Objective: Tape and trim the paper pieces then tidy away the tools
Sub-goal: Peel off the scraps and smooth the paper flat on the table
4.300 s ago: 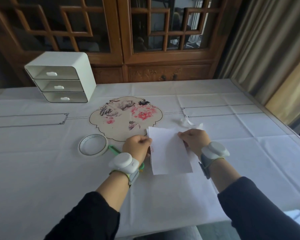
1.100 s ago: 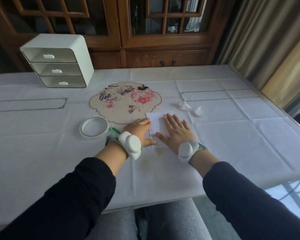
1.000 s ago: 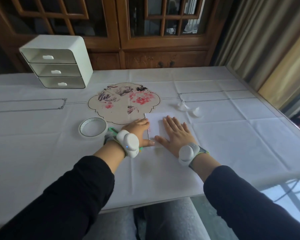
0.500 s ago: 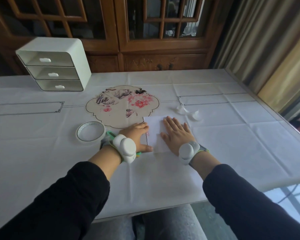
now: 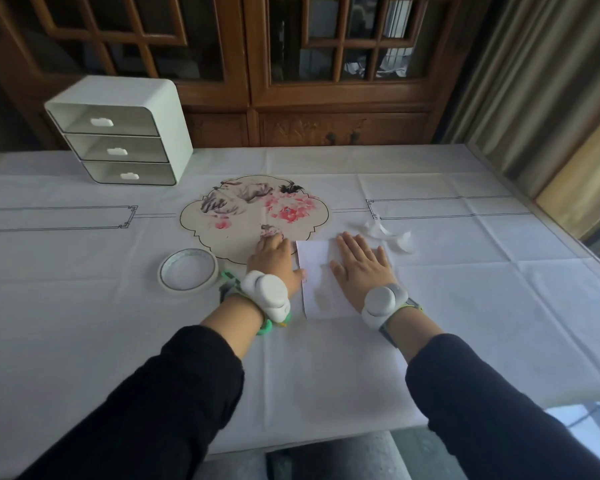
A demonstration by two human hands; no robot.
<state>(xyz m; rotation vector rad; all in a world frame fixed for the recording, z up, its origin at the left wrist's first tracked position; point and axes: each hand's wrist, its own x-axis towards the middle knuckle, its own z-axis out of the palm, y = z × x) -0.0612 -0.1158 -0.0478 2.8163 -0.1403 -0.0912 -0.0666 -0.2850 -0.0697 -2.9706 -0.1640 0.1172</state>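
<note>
Wooden cabinet [image 5: 291, 98]: standing behind the table, its lattice glass doors shut; what is behind the panes is too dim to tell. Striped curtains [image 5: 534, 81] are hanging to its right.
Table [image 5: 84, 323]: wearing a white creased cloth with thin dark line borders.
Drawer unit [image 5: 118, 133]: sitting at the far left of the cloth, white, all three drawers pushed in, so their contents are hidden.
Painted paper [image 5: 250, 216]: lying flat mid-table, scalloped, showing pink flowers and grey ink.
White sheet [image 5: 317, 261]: lying flat just beside the painted paper's near right edge, its long axis running from the person towards the cabinet.
Right hand [image 5: 359, 265]: pressing palm-down on the white sheet, fingers spread and pointing away.
Left hand [image 5: 274, 259]: resting flat, fingers reaching onto the painted paper, thumb touching the white sheet's left edge.
Tape roll [image 5: 163, 275]: lying flat on the cloth, left of the left hand.
Green-handled scissors [image 5: 265, 328]: lying under the left wrist, mostly hidden.
Paper scraps [image 5: 385, 233]: curling on the cloth beyond the right hand's fingertips.
</note>
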